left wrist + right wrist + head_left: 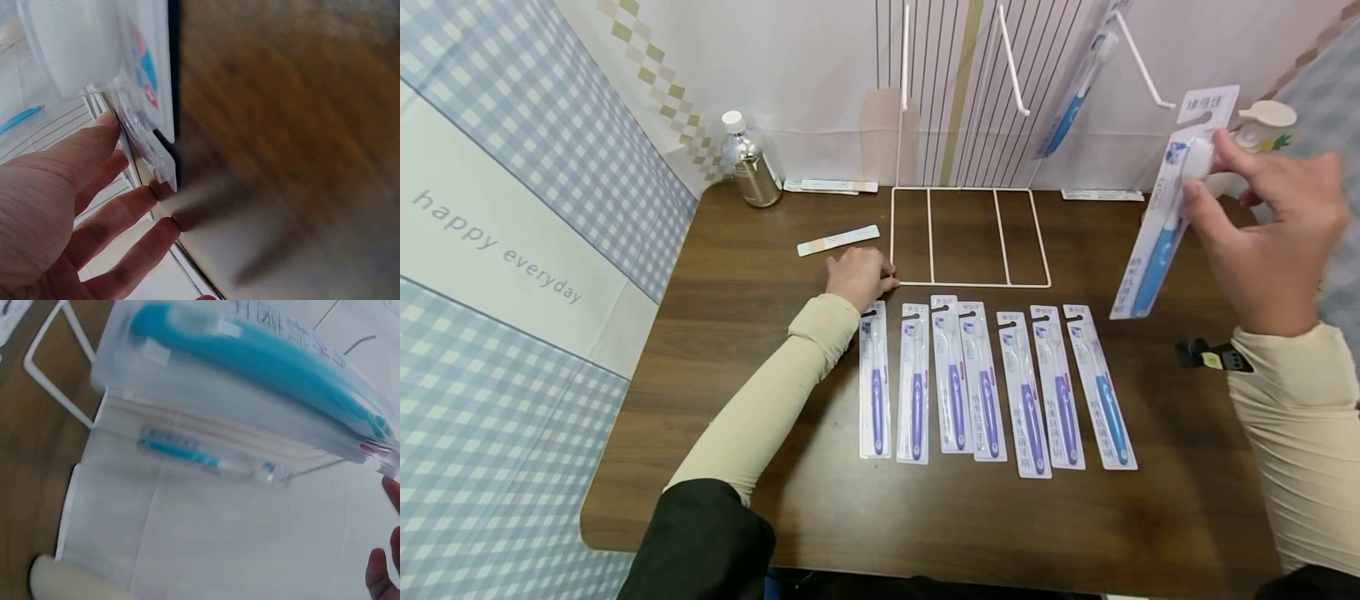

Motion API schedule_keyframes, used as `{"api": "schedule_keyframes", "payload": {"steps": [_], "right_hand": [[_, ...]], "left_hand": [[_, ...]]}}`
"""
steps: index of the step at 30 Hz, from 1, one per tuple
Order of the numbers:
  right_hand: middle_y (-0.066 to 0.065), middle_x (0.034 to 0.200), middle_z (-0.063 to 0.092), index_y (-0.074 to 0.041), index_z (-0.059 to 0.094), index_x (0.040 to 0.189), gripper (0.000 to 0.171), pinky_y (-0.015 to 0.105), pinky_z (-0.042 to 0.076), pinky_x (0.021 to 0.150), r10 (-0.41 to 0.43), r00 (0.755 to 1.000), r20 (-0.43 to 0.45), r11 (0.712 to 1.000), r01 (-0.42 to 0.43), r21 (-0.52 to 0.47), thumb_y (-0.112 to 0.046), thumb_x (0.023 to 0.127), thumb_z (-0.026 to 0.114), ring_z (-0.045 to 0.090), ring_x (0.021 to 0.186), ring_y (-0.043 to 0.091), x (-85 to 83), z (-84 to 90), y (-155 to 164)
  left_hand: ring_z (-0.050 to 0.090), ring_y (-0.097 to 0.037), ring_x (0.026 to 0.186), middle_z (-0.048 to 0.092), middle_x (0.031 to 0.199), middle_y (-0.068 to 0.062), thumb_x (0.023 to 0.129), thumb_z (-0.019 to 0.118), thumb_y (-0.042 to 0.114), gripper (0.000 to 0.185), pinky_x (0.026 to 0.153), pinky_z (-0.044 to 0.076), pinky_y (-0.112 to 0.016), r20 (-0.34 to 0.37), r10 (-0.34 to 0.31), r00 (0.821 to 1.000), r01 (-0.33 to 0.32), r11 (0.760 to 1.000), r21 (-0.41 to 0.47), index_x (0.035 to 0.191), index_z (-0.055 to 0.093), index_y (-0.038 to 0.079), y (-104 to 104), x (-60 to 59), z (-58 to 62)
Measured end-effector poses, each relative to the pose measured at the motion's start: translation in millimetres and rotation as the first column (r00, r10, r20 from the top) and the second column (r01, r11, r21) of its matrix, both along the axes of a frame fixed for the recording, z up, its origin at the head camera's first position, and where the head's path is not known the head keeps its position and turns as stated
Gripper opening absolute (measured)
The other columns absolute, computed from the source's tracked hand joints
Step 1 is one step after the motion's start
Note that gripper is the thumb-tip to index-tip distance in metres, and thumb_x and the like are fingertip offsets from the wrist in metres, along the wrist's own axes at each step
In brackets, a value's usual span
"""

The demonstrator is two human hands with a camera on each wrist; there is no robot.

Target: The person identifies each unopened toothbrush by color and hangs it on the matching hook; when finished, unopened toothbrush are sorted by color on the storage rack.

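Right hand [1270, 242] pinches the blue pack [1157, 225] near its top (fingertips on the blister); left hand [859, 277], fingers relaxed, rests on the table [737, 333]. Only the head view shows the rack [967, 237].

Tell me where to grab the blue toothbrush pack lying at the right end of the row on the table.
Pinch the blue toothbrush pack at its flat card top by the hanging hole, coming from above on its open right side. A purple-handled pack lies close on its left.
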State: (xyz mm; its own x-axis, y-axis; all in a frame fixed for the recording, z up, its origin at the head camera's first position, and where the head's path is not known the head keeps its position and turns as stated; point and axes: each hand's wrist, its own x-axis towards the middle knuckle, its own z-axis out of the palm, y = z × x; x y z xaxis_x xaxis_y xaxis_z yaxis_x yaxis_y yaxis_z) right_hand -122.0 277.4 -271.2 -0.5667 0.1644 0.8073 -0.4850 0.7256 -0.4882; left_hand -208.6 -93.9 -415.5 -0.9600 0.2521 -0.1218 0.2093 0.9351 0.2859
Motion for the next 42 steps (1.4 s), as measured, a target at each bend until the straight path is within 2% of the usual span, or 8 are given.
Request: {"api": "schedule_keyframes", "payload": {"steps": [8,16,19,24,30,34,38,42], "right_hand": [[-0.010,0.110,0.078,-0.026,0.075,0.125,0.034,0.014,0.037,0.075,0.019,0.996,0.088,0.997,-0.012,-0.080,-0.020,0.092,0.078,0.046,0.096,-0.006,-15.1,-3.1,-9.0],[-0.011,0.106,0.079,-0.025,0.078,0.121,0.032,0.015,0.038,0.070,0.052,0.994,0.101,0.989,-0.038,-0.140,-0.018,0.090,0.081,0.049,0.086,-0.004,-40.4,-16.0,-12.6],[-0.008,0.103,0.080,-0.024,0.080,0.119,0.031,0.016,0.037,0.069,0.050,0.994,0.097,0.985,-0.033,-0.171,-0.018,0.089,0.082,0.047,0.073,-0.004,-53.3,-18.5,-18.1],[-0.010,0.099,0.079,-0.019,0.083,0.115,0.026,0.017,0.036,0.071,-0.013,0.985,0.174,0.961,0.060,-0.269,-0.020,0.088,0.082,0.043,0.064,-0.004,-76.6,-15.9,-26.9],[-0.013,0.099,0.077,-0.015,0.084,0.110,0.023,0.015,0.037,0.070,-0.056,0.981,0.187,0.967,0.100,-0.233,-0.025,0.090,0.079,0.041,0.057,-0.009,-118.5,-18.2,-22.9],[-0.013,0.098,0.078,-0.018,0.084,0.111,0.025,0.017,0.038,0.079,-0.063,0.975,0.211,0.965,0.113,-0.236,-0.027,0.088,0.079,0.044,0.058,-0.010,-148.2,-20.7,-20.1],[-0.013,0.099,0.079,-0.022,0.083,0.114,0.027,0.019,0.038,0.086,-0.067,0.973,0.220,0.965,0.119,-0.233,-0.026,0.088,0.079,0.049,0.065,-0.010,-167.3,-21.4,-19.6],[-0.015,0.096,0.077,-0.022,0.084,0.113,0.025,0.015,0.037,0.070,-0.066,0.972,0.225,0.954,0.127,-0.270,-0.023,0.088,0.081,0.047,0.064,-0.009,-174.0,-19.0,-22.5]], "left_hand": [[0.065,-0.027,0.121,0.074,0.127,0.006,0.099,0.075,0.042,0.023,0.101,0.043,-0.060,-0.011,0.000,1.000,0.000,1.000,-0.003,0.114,0.083,0.026,-4.1,-0.4,2.0],[0.065,-0.028,0.121,0.074,0.127,0.005,0.099,0.075,0.042,0.023,0.102,0.042,-0.061,-0.012,0.005,1.000,-0.005,1.000,-0.008,0.115,0.083,0.026,-9.1,-0.7,2.3],[0.065,-0.027,0.120,0.075,0.126,0.006,0.099,0.075,0.041,0.021,0.102,0.042,-0.062,-0.015,0.002,1.000,-0.002,1.000,-0.012,0.112,0.083,0.027,-9.4,-1.6,2.6],[0.064,-0.027,0.121,0.075,0.126,0.006,0.099,0.075,0.042,0.020,0.103,0.041,-0.061,-0.003,-0.006,1.000,0.006,1.000,-0.013,0.111,0.083,0.027,-6.1,-3.4,2.9],[0.064,-0.027,0.123,0.074,0.128,0.005,0.099,0.075,0.042,0.020,0.106,0.039,-0.062,0.011,-0.007,1.000,0.007,1.000,-0.006,0.111,0.083,0.028,-2.3,-4.0,1.2],[0.064,-0.026,0.122,0.075,0.126,0.006,0.098,0.076,0.042,0.020,0.107,0.038,-0.063,0.016,0.001,1.000,-0.001,1.000,-0.001,0.110,0.083,0.028,-2.5,-2.8,-0.9],[0.064,-0.026,0.122,0.074,0.127,0.006,0.098,0.075,0.043,0.020,0.106,0.039,-0.062,0.019,0.003,1.000,-0.003,1.000,-0.003,0.109,0.083,0.028,-3.3,-1.9,-2.2],[0.063,-0.026,0.124,0.074,0.128,0.006,0.098,0.075,0.043,0.021,0.105,0.040,-0.060,0.018,0.005,1.000,-0.005,1.000,-0.002,0.111,0.083,0.028,-3.7,-2.3,-1.7]]}}
